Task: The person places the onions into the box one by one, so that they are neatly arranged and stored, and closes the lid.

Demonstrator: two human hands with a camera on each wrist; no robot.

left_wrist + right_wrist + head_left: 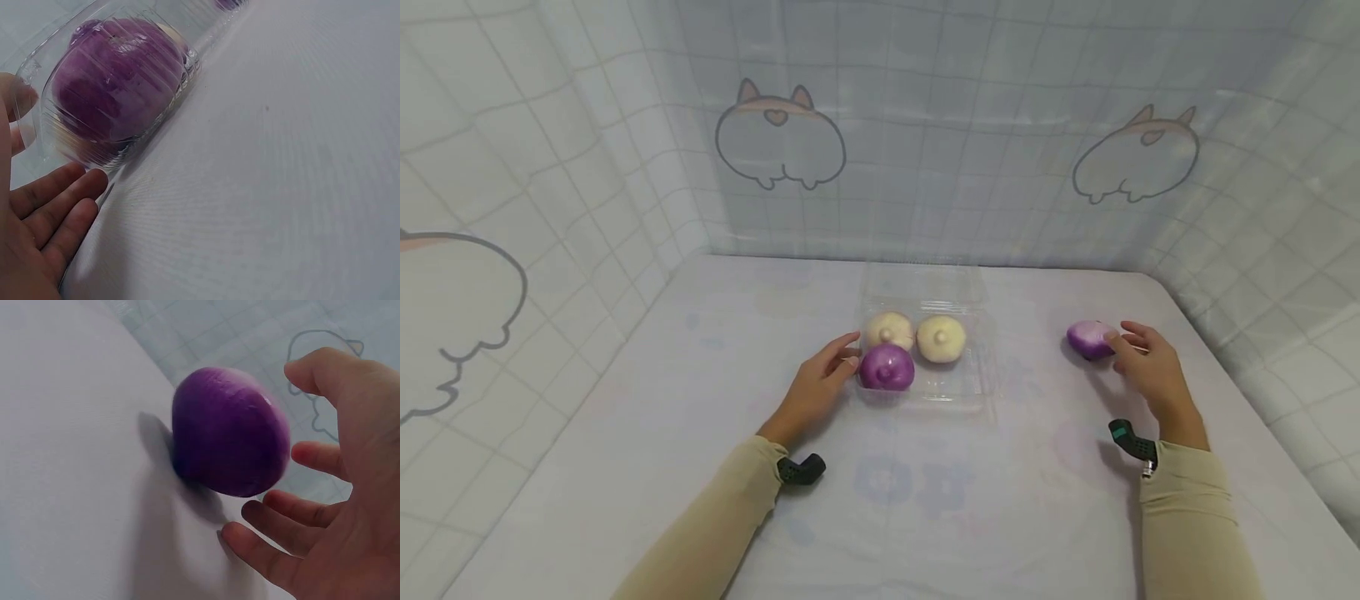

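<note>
A clear plastic box point(951, 382) with its lid point(922, 283) laid back holds a purple onion point(887, 367) and two pale onions point(942, 339). My left hand point(818, 381) is at the left side of the box, its fingertips right at the wall. The left wrist view shows those fingers point(65, 219) extended beside the ribbed plastic, with the purple onion behind it. Over on the right, a second purple onion point(1089, 340) rests on the table. My right hand point(1152, 371) is beside it, and in the right wrist view thumb and fingers point(265, 553) are spread around its near side.
A pale cloth point(895, 533) covers the table. Hanging sheets with a grid and cartoon animal drawings point(781, 142) close off the back and both sides. Each wrist carries a dark strapped-on device point(801, 470).
</note>
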